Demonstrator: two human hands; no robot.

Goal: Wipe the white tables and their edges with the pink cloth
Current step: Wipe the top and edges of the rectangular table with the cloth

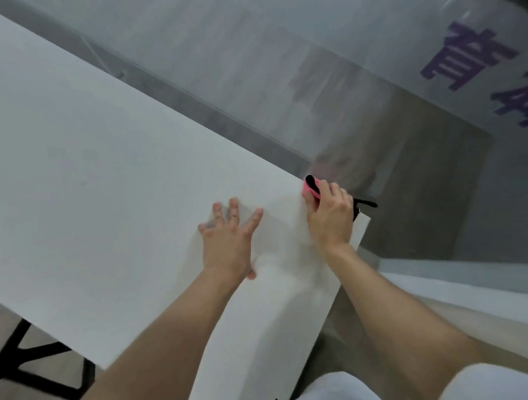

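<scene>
Head view, the only view supplied.

The white table (100, 179) runs from the upper left down to the lower middle of the frame. Its far edge faces a glass wall (326, 72) bearing purple characters (470, 57).

Left hand (228, 236): laid flat on the table top, a little in from the far edge. The fingers are straight and spread and hold nothing. A ring (233, 215) shows on one finger. In my judgement this hand is a brace, taking the person's weight as they lean across and keeping the table steady.

Right hand (330, 217): at the far edge, close to the far right corner. The fingers are curled down over the pink cloth (308, 191) and press it against the edge. Only a small part of the cloth shows past the fingertips. A black strip (311, 180) lies across it and another black piece (365, 203) sticks out beyond the hand. I cannot tell whether these are trim or a strap.

Step in hand, as judged: wiping the far edge at this corner. The cloth is bunched small so the fingers can pinch it round the lip.

Risk noted: the cloth sits right at the lip and could slip off.

Elsewhere: a second white surface (478, 285) stands apart to the right, presumably another table not yet wiped. Black legs (25, 362) show beneath the near left edge.
</scene>
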